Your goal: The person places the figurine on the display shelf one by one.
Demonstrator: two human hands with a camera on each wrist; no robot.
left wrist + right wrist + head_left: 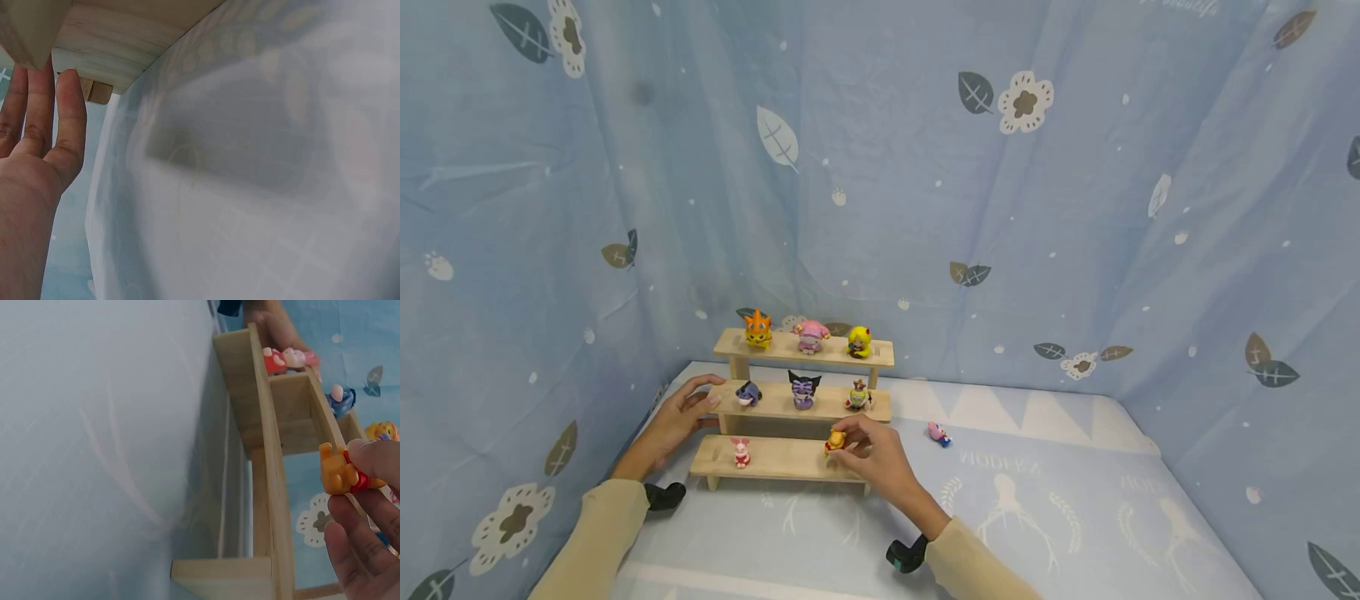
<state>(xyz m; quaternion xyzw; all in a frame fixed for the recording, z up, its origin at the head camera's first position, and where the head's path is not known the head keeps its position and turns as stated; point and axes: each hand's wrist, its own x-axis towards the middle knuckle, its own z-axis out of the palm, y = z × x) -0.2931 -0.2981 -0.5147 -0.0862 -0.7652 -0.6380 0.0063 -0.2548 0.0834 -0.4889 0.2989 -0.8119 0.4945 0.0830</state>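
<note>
A three-tier wooden display stand (pixel 782 450) bears several small toy figurines. My left hand (pixel 676 425) holds the left end of its middle tier; in the left wrist view some fingers (pixel 72 106) reach up under the wood. My right hand (pixel 880 458) pinches a yellow bear figurine (pixel 335 472) in a red shirt, at the right part of the bottom tier. The right wrist view shows it tipped sideways between thumb and fingers, though the camera itself is tilted. A pink piglet figurine (pixel 741 452) stands at the left of that tier.
On the middle tier are a blue donkey figurine (pixel 748 394), a purple figurine (pixel 803 390) with black ears and a small yellowish figurine (pixel 857 396). Three more stand on top. A pink-and-blue figurine (pixel 937 433) lies on the cloth right of the stand. Patterned curtain (pixel 887 208) hangs behind.
</note>
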